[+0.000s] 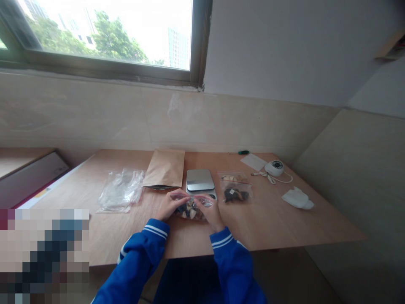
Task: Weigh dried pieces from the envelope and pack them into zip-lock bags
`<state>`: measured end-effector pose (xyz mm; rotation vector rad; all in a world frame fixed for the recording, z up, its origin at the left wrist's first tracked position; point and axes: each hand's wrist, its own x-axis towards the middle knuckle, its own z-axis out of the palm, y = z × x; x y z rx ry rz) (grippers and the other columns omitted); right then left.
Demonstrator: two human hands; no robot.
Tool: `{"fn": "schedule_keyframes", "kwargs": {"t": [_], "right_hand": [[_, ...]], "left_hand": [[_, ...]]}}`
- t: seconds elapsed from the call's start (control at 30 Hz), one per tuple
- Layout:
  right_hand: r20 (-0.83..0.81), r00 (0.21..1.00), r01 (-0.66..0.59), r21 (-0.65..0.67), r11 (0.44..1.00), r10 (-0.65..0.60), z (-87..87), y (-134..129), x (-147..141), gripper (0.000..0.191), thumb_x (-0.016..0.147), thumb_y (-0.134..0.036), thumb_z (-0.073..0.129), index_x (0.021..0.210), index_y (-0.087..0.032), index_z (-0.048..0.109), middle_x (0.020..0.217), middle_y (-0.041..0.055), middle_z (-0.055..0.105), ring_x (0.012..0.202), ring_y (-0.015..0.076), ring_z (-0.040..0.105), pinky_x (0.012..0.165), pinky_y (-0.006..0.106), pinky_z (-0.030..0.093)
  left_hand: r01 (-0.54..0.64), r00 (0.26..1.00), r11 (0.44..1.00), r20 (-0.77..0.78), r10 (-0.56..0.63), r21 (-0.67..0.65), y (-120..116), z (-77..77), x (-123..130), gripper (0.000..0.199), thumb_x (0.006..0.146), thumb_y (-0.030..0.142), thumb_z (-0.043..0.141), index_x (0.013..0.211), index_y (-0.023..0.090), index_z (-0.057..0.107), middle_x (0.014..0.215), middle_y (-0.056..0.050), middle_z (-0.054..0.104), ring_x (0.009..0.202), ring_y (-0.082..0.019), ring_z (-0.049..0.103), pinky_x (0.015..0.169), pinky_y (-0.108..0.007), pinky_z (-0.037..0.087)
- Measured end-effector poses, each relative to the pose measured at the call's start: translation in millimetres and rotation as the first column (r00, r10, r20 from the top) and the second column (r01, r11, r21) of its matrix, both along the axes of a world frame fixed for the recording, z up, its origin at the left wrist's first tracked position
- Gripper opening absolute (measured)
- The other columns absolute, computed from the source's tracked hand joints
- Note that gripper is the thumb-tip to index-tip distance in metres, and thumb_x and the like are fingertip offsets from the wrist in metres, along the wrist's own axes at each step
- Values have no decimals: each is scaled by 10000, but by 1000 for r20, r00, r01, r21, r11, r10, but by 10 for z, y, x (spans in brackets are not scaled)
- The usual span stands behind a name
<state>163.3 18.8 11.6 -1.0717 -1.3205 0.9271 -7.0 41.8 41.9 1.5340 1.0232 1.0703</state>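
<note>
A clear zip bag (190,211) with dark and pale pieces in it lies at the table's front, its red-lined top edge raised. My left hand (171,204) pinches the left part of that edge, and my right hand (211,210) grips the right part. Just beyond the bag sits a digital scale (200,180) with a bare silver plate; its front is partly hidden by my hands and the bag. To the right of the scale lie two more filled zip bags, the nearer one (236,193) holding dark pieces with a small white packet.
Clear plastic bags (122,191) and a brown paper pouch (166,169) lie on the left of the table (268,223). Toward the right are a white camera (274,167) with its cable, a white sheet (253,161), crumpled white material (298,198) and a green-handled tool (243,152).
</note>
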Motion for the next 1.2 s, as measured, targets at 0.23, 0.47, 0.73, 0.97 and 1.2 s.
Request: {"fn": "schedule_keyframes", "kwargs": {"t": [0.23, 0.47, 0.73, 0.97, 1.2], "right_hand": [[43, 995, 85, 66, 994, -88, 41, -9, -4, 209, 752, -379, 660, 726, -172, 671, 728, 37, 663, 711, 169, 629, 673, 285, 528], [23, 996, 82, 57, 995, -84, 64, -25, -17, 215, 765, -385, 641, 701, -180, 625, 681, 12, 628, 661, 155, 603, 622, 266, 514], [-27, 993, 114, -15, 993, -115, 58, -17, -12, 247, 751, -417, 654, 751, -171, 639, 742, 31, 672, 732, 175, 636, 684, 278, 525], [-7, 991, 135, -27, 991, -135, 22, -3, 11, 274, 762, -436, 643, 790, -164, 656, 763, 36, 682, 753, 180, 640, 701, 278, 516], [-87, 975, 203, -44, 978, -207, 37, 15, 23, 312, 749, -447, 658, 837, -148, 673, 796, 66, 701, 768, 199, 646, 704, 313, 527]], "left_hand": [[4, 1000, 999, 23, -3, -37, 39, -94, -6, 324, 764, 474, 604, 765, 155, 663, 703, -20, 641, 696, -155, 591, 670, -257, 471], [-7, 1000, 1000, -24, 7, 18, 67, -115, -8, 349, 768, 496, 591, 723, 164, 689, 725, -33, 654, 745, -181, 600, 699, -266, 469], [-221, 970, 974, 95, 225, -48, 104, -163, -33, 478, 822, 577, 468, 831, 155, 692, 776, -41, 680, 785, -193, 621, 735, -280, 484], [-513, 846, 853, 113, 521, -99, 202, -233, -113, 547, 826, 625, 372, 794, 150, 642, 729, -53, 648, 657, -169, 569, 599, -281, 453], [-649, 747, 755, 113, 656, -91, 305, -373, -185, 429, 832, 529, 368, 729, 174, 586, 600, -8, 568, 546, -134, 516, 508, -245, 394]]}}
